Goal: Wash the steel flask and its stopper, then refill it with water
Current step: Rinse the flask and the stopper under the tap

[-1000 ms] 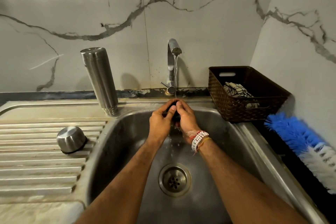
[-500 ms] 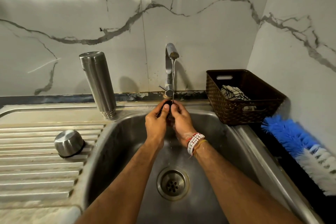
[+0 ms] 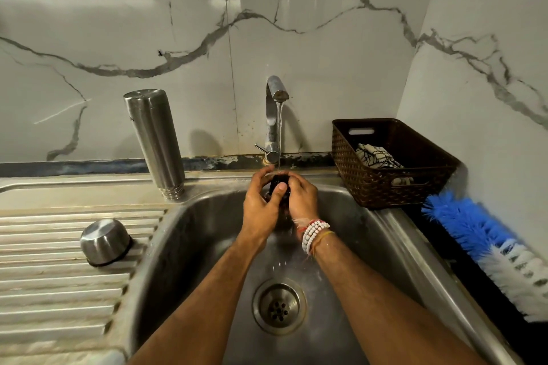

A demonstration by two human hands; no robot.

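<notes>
Both hands meet in the middle of the frame, right under the tap (image 3: 274, 115), and a small black stopper (image 3: 278, 184) is between them. The left hand (image 3: 261, 207) closes around it from the left side, with its thumb pressed over the front of it. The right hand (image 3: 302, 201) closes on it from the right, so each hand is grasping the same piece. The thin stream of water (image 3: 279, 136) falls straight down on the top of the stopper. Most of the stopper is hidden by the fingers, so I cannot tell how its long axis lies.

The steel flask (image 3: 155, 142) stands mouth-down on the sink rim (image 3: 213, 184), in the left centre of the frame, well apart from the hands and leaning a little. Its long axis goes nearly vertical. The left hand is the nearer one to it, so I think this hand is the natural one to reach for it when the refill comes. A steel cup (image 3: 104, 241) lies upside down on the drainboard (image 3: 44, 290), lower left.

There is a small dark mark on the upper side of the flask, too small to read. The brown basket (image 3: 385, 187) and the blue brush (image 3: 474, 228) at the right show no writing.
</notes>
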